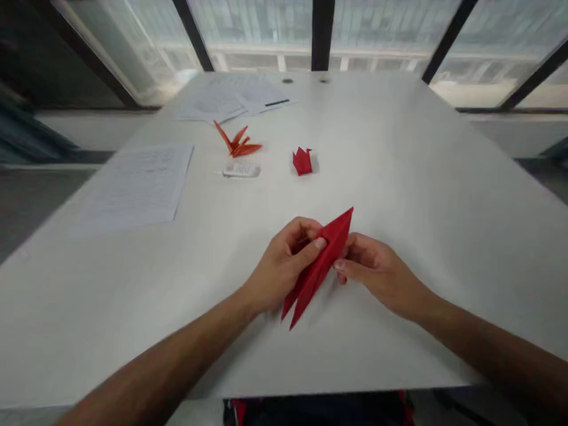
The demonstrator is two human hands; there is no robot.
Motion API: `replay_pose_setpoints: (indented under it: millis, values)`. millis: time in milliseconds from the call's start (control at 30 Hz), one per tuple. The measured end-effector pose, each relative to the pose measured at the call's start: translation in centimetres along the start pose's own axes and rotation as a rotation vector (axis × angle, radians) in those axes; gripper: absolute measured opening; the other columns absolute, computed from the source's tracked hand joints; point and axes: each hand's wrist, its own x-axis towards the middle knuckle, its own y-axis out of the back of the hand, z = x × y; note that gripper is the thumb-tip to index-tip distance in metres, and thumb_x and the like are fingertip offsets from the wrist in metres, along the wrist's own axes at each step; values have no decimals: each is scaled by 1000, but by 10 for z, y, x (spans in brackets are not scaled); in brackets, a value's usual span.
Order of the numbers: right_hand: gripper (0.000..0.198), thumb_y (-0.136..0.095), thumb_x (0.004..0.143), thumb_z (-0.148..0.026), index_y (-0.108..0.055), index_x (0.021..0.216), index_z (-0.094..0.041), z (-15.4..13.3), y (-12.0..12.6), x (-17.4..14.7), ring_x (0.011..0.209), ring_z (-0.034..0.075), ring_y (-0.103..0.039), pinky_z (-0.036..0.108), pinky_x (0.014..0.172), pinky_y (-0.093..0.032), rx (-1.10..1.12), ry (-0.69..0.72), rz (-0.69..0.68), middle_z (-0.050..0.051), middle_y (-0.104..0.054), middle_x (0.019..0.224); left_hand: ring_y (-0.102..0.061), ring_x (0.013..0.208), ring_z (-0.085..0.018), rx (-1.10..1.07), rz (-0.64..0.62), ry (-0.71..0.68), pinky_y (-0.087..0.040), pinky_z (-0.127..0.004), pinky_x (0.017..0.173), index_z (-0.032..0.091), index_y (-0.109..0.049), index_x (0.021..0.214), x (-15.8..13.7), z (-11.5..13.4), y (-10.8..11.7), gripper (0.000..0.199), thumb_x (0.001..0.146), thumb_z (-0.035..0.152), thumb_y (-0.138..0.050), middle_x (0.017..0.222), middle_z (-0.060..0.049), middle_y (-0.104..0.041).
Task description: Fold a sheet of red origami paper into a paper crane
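Note:
A long, narrow folded piece of red paper (320, 269) is held above the white table (426, 195), one point aimed away from me and two points toward me. My left hand (284, 263) pinches its middle from the left, thumb on top. From the right side, my right hand (377, 272) grips the same fold with its fingertips. Farther back on the table stand a finished orange paper crane (237, 144) and a small red folded paper (302, 161).
A printed sheet (137, 186) lies at the left, more papers (231, 100) and a black pen (277, 103) at the far end. A small white device (241, 171) lies beside the orange crane. Windows run behind the table.

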Motion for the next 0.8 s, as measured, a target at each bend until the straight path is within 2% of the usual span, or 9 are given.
replay_pose_setpoints:
  millis: [100,200,300,367,500,633,800]
  values:
    - [9,-69,95,-28,-65,93,-21,2,-1,0,78,13,-60,30,76,-50,1,11,20,0,-66,86,-58,83,-10,-28,-24,24,-49,-22,76,19,-59,104,-1,-1,-1,17,99,33,-67,95,0,-60]
    - [7,-68,97,-27,-67,100,-22,6,-2,1,85,15,-65,34,83,-54,112,36,37,1,-70,96,-55,77,-9,-57,8,33,-47,-22,71,20,-58,105,1,-5,0,18,98,33,-69,92,1,-56]
    - [14,-67,98,-28,-67,112,-24,11,-2,3,91,17,-68,37,86,-57,241,37,60,2,-71,107,-51,69,-7,-89,24,41,-44,-22,64,21,-57,108,3,-9,3,21,97,33,-70,92,3,-53]
    - [17,-70,96,-28,-66,113,-25,13,-2,4,95,18,-68,37,88,-57,249,25,86,2,-72,110,-50,71,-7,-81,-5,42,-44,-23,65,21,-56,108,3,-9,4,21,97,33,-69,94,2,-53]
    - [23,-79,90,-26,-65,108,-24,18,0,6,100,17,-68,34,91,-55,162,67,159,1,-72,107,-54,84,-10,-35,-67,29,-44,-25,73,21,-55,108,0,-9,2,29,91,30,-77,100,2,-54]
    - [22,-80,89,-27,-63,103,-24,18,0,7,93,15,-68,32,86,-54,158,63,150,0,-72,101,-56,85,-12,-5,-64,69,-47,-29,77,24,-51,117,-2,-13,-1,44,85,20,-81,101,2,-57]
    - [19,-78,90,-25,-66,105,-23,14,3,7,81,13,-65,29,78,-54,193,59,79,-1,-70,93,-58,88,-14,63,26,39,-47,-31,78,20,-56,112,1,-14,1,24,91,19,-69,98,0,-60]
